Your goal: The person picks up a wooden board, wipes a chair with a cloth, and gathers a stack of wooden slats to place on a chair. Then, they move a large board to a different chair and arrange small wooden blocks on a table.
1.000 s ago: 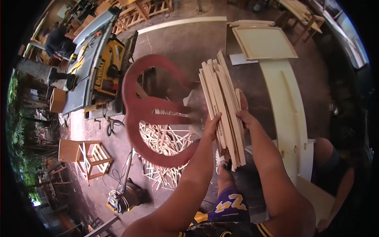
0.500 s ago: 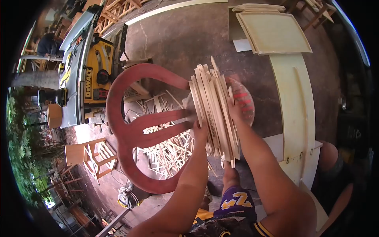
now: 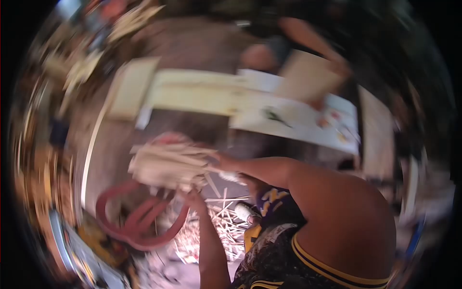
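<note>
A thick bundle of pale wooden strips [image 3: 168,166] is held between my two hands, blurred by motion. My left hand [image 3: 193,197] is closed on its lower edge. At the bundle's right end, my right hand [image 3: 222,161] grips it too. Below and to the left, a red chair [image 3: 137,226] shows its rounded back with slats; the bundle overlaps its upper part in this view. Red also shows just behind the bundle, mostly hidden.
Many loose wooden strips [image 3: 211,231] litter the floor by my feet. A long pale panel [image 3: 192,91] leads to a white work surface [image 3: 269,115]. There a co-worker's hand [image 3: 339,67] is at a brown board [image 3: 308,77]. Stacked panels [image 3: 132,89] stand at the upper left.
My view has swung round to the right, bringing the white work surface and the co-worker into sight. The bundle stays in both hands and now lies more sideways in view.
</note>
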Tool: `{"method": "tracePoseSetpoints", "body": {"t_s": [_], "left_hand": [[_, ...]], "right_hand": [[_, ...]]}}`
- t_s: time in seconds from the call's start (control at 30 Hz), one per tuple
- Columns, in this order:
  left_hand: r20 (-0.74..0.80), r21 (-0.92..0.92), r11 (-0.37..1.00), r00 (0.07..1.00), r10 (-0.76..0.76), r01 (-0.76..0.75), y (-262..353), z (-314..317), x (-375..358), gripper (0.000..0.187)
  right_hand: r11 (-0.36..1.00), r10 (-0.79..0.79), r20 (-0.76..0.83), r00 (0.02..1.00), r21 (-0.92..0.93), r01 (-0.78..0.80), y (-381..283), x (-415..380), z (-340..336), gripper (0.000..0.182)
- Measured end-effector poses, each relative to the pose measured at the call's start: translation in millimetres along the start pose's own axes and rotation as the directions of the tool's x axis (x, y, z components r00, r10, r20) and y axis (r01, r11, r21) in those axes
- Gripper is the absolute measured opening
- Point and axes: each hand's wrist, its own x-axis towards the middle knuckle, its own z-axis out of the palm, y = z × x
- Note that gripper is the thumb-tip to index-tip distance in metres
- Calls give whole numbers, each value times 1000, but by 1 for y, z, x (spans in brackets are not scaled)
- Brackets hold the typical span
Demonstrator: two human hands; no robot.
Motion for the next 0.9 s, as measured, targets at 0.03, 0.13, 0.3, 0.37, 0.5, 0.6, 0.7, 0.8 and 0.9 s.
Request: {"method": "tracePoseSetpoints", "body": {"t_s": [0.03,0.13,0.3,0.37,0.5,0.6,0.7,0.8,0.9], "left_hand": [[156,-45,997,986,63,-56,9,-11,-28,63],[545,122,987,838,18,-100,5,-48,-115,63],[843,308,947,487,-227,-92,-30,-44,-207,52],[928,269,939,317,-193,-214,9,-10,-242,49],[994,106,878,70,-83,-467,63,113,-308,50],[999,-4,841,-44,-24,-541,86,217,-383,51],[989,8,851,-120,-83,-525,100,316,-487,51],[938,-71,752,-299,-172,-655,76,388,-576,53],[882,-139,718,-415,-224,-682,127,464,-697,55]], "right_hand": [[969,224,68,972,-125,-215,-12,-57,-35,69],[876,477,49,877,-109,-470,-38,-231,-127,77],[605,762,-154,629,-176,-776,-5,-514,-229,73],[371,850,-384,360,-50,-927,41,-619,-234,75],[194,896,-439,59,269,-943,54,-767,-251,77],[245,862,-506,-4,424,-872,73,-837,-281,79],[367,793,-609,-24,509,-779,128,-896,-325,81],[389,782,-621,-53,553,-737,182,-941,-381,76],[391,755,-636,-161,632,-669,206,-958,-470,70]]}}
